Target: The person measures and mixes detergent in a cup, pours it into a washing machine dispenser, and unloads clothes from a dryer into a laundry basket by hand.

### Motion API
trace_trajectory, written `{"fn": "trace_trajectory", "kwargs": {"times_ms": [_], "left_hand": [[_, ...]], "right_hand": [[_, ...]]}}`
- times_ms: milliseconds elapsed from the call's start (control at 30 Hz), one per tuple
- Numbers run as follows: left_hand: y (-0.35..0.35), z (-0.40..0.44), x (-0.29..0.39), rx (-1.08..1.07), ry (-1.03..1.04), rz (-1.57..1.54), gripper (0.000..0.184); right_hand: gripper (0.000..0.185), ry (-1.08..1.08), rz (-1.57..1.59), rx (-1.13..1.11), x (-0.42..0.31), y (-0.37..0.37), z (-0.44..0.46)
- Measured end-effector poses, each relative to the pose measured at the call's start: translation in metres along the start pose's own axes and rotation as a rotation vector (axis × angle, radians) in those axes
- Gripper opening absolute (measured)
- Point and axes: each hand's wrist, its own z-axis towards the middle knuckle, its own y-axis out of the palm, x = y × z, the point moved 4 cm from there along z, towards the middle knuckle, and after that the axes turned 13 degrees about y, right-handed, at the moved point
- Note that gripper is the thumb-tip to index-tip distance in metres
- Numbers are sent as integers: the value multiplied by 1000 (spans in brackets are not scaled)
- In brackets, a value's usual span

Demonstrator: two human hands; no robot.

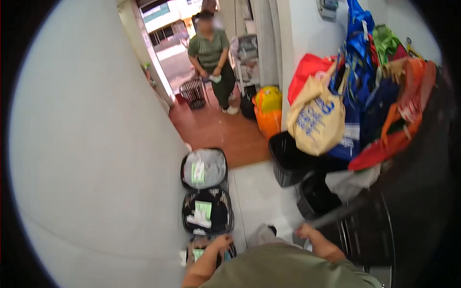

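Observation:
My left hand (222, 243) is over the right side of the nearest basket (233, 249), its fingers bent; whether it grips the rim is too small to tell. That basket holds brownish cloth and a green slip. Beyond it stand a basket of black cloth (218, 223) and one of grey cloth (213, 165), each with a green paper on top. On the other side, my right hand (304, 231) hangs beside my body with its fingers curled, and something whitish shows just below it. What it holds, if anything, cannot be made out.
Bags hang at the right, including a cream bag (319, 120), above black baskets (288, 161). A white wall (96, 144) runs along the left. Near the doorway a person (209, 50) holds something pale beside a dark basket (193, 93). An orange bag (268, 117) stands nearby.

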Motion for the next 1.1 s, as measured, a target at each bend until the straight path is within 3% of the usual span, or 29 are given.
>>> {"fn": "trace_trajectory", "kwargs": {"times_ms": [67,167,233,267,367,433,533,633,667,733,767,800,833,867,900,967,1033,1100], "left_hand": [[-23,31,-6,-44,-39,-36,42],[-48,56,-21,-187,-206,-186,45],[-79,75,-19,-262,-338,-121,46],[-93,82,-8,-133,-432,-196,45],[-127,130,-16,-79,-352,-377,48],[-159,172,-2,-150,-358,-249,49],[-208,268,-2,-401,-337,26,47],[-259,383,-4,-426,-14,279,45],[-280,415,20,-249,96,378,42],[-302,484,31,-130,143,317,39],[-311,509,45,-80,97,188,38],[-319,531,61,-27,51,63,36],[-326,551,78,-58,47,91,35],[-328,565,92,-94,37,112,35],[-323,575,95,-132,29,129,34],[-294,599,55,-253,161,192,33],[-274,606,32,-344,282,274,32],[-251,602,35,-475,414,362,31]], "right_hand": [[23,-111,-125,152,-30,-18,30],[19,127,660,-106,-81,-61,77],[19,3,560,-76,-118,-103,103],[19,-29,594,-55,-135,-119,115],[21,-21,693,-42,-188,-164,145],[23,70,847,-84,-204,-169,184],[28,207,1435,-105,-211,-168,246],[54,601,1804,24,-201,-147,293],[60,751,1888,75,-187,-128,318],[79,796,1681,164,-154,-110,350],[69,999,1746,358,-162,-116,348],[68,994,1761,335,-158,-123,347],[67,1063,1824,361,-149,-114,371],[61,979,1855,448,-157,-121,372],[57,1037,1818,684,-162,-125,379],[52,1083,1764,790,-133,-97,411],[54,874,1714,726,-143,-112,400],[55,888,1326,706,-86,-37,438]]}}
